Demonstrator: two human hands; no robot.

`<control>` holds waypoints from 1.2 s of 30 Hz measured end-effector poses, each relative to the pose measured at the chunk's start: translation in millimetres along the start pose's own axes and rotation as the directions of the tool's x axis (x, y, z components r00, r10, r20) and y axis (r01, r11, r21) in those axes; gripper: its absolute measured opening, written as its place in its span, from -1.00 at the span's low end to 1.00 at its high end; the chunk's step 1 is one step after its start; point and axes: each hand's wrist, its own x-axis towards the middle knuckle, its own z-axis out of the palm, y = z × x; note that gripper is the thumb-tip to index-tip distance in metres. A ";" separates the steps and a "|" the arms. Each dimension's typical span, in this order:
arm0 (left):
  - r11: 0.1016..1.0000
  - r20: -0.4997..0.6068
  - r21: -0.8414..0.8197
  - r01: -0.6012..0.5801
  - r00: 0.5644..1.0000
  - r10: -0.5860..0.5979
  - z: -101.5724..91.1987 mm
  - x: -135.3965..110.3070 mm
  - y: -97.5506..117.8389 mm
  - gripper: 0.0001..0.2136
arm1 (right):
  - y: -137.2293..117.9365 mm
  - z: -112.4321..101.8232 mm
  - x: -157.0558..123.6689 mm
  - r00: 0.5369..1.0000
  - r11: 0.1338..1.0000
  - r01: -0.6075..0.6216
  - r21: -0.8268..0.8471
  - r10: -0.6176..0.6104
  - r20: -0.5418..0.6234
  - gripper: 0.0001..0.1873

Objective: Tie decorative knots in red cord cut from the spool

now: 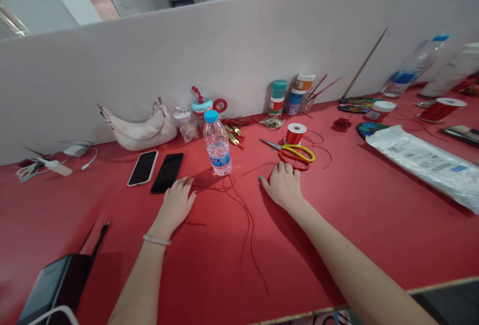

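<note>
My right hand (284, 185) lies flat on the red table (374, 225), palm down, fingers loosely spread and pinching nothing; the fingertips touch the handles of the scissors (295, 154). My left hand (177, 202) also rests flat and empty, fingers spread, its tips just beside the dark phone (167, 172), with a second phone (142, 167) next to that.

The scissors lie directly ahead of my right hand, long axis running across me: yellow and red handles toward the right, blades pointing left and slightly away. The right hand is much nearer to them than the left. Just beyond the scissors stands a spool of red cord (295, 133).

Between my hands, loose red cord (245, 215) trails across the table, running from near the water bottle (217, 143) down toward me. The bottle stands upright ahead of the gap between my hands, closer to the left one. A pale handbag (138, 128) leans by the partition beyond the phones.
</note>
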 end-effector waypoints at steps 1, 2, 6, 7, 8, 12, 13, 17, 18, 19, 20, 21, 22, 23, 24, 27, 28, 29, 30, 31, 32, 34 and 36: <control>1.000 0.006 0.005 0.015 1.000 -0.015 -2.0 0.0 0.5 -0.60 | 1.2 -0.3 0.1 1.000 1.000 -0.006 -0.014 0.006 -0.002 -0.45; 1.000 0.006 0.005 0.028 1.000 -0.028 -4.0 0.0 1.0 -0.61 | 2.3 -0.7 0.1 1.000 1.000 -0.010 -0.027 0.009 -0.006 -0.45; 0.991 -0.097 -0.069 0.112 0.988 -0.118 -12.3 1.7 -3.9 -0.61 | 4.0 0.0 0.2 0.999 0.999 -0.006 -0.037 0.004 -0.044 -0.43; 0.982 -0.141 -0.118 0.147 0.976 -0.163 -14.2 2.4 -7.5 -0.61 | 3.3 1.2 0.3 0.999 1.000 0.003 -0.019 -0.004 -0.053 -0.43; 0.967 -0.183 -0.181 0.180 0.960 -0.213 -15.6 3.2 -11.5 -0.61 | 2.3 2.9 0.3 0.998 1.000 0.022 0.006 -0.021 -0.056 -0.43; 0.900 -0.254 -0.402 0.167 0.925 -0.284 -17.1 5.8 -19.3 -0.63 | -4.0 11.0 -0.2 0.980 0.973 0.197 0.122 -0.196 -0.015 -0.45; 0.906 -0.236 -0.406 0.122 0.944 -0.233 -16.3 6.0 -16.8 -0.64 | -5.6 12.2 -0.7 0.972 0.962 0.234 0.142 -0.236 -0.002 -0.46; 0.951 -0.078 -0.288 -0.114 0.992 0.096 -11.5 4.1 8.2 -0.66 | -10.5 11.3 -3.6 0.947 0.931 0.308 0.196 -0.320 0.036 -0.45; 0.958 -0.053 -0.249 -0.141 0.990 0.132 -10.4 3.3 15.1 -0.67 | -11.6 10.2 -4.4 0.940 0.923 0.324 0.208 -0.340 0.042 -0.45; 0.965 -0.037 -0.214 -0.153 0.988 0.148 -9.5 2.7 21.0 -0.69 | -12.8 9.0 -5.3 0.930 0.913 0.345 0.219 -0.363 0.047 -0.45; 0.971 -0.032 -0.184 -0.153 0.988 0.149 -8.8 2.5 25.5 -0.71 | -14.0 7.9 -6.2 0.920 0.900 0.369 0.231 -0.390 0.050 -0.45; 0.976 -0.031 -0.163 -0.145 0.989 0.142 -8.1 2.7 28.4 -0.73 | -15.3 7.1 -7.1 0.907 0.887 0.394 0.242 -0.417 0.051 -0.45; 0.980 -0.031 -0.148 -0.135 0.991 0.132 -7.7 3.2 29.8 -0.76 | -16.7 6.5 -8.0 0.894 0.872 0.419 0.252 -0.444 0.052 -0.45; 0.983 -0.031 -0.139 -0.123 0.992 0.120 -7.3 4.1 29.9 -0.78 | -18.1 6.2 -8.9 0.882 0.859 0.441 0.261 -0.468 0.051 -0.45; 0.985 -0.031 -0.129 -0.112 0.994 0.109 -7.2 5.1 29.2 -0.81 | -19.3 6.1 -9.8 0.871 0.847 0.459 0.269 -0.488 0.050 -0.45; 0.993 -0.012 -0.072 -0.091 0.996 0.091 -7.8 7.2 24.7 -0.83 | -21.4 6.8 -11.6 0.856 0.827 0.485 0.284 -0.515 0.037 -0.45; 0.996 -0.004 -0.038 -0.083 0.997 0.082 -8.5 7.0 23.1 -0.83 | -21.4 7.1 -11.8 0.856 0.825 0.487 0.286 -0.516 0.033 -0.45; 0.998 0.001 0.001 -0.064 0.998 0.064 -9.4 6.3 21.5 -0.83 | -21.2 7.3 -11.9 0.856 0.825 0.487 0.288 -0.516 0.031 -0.45; 0.999 0.000 0.043 -0.031 1.000 0.031 -10.5 5.1 20.0 -0.83 | -20.8 7.5 -11.9 0.857 0.825 0.486 0.288 -0.515 0.031 -0.45; 0.996 -0.007 0.083 0.013 1.000 -0.012 -11.7 3.5 18.6 -0.82 | -20.3 7.7 -11.7 0.857 0.826 0.484 0.289 -0.514 0.033 -0.44; 0.991 -0.024 0.121 0.064 0.998 -0.062 -12.9 1.7 17.4 -0.81 | -19.7 7.8 -11.5 0.857 0.826 0.483 0.290 -0.514 0.036 -0.44; 0.971 -0.083 0.183 0.155 0.986 -0.142 -14.5 -1.4 16.3 -0.77 | -18.9 8.0 -11.0 0.856 0.826 0.484 0.291 -0.515 0.039 -0.44; 0.965 -0.121 0.209 0.160 0.983 -0.137 -14.1 -2.9 18.0 -0.72 | -18.7 8.2 -10.8 0.852 0.821 0.491 0.292 -0.523 0.036 -0.43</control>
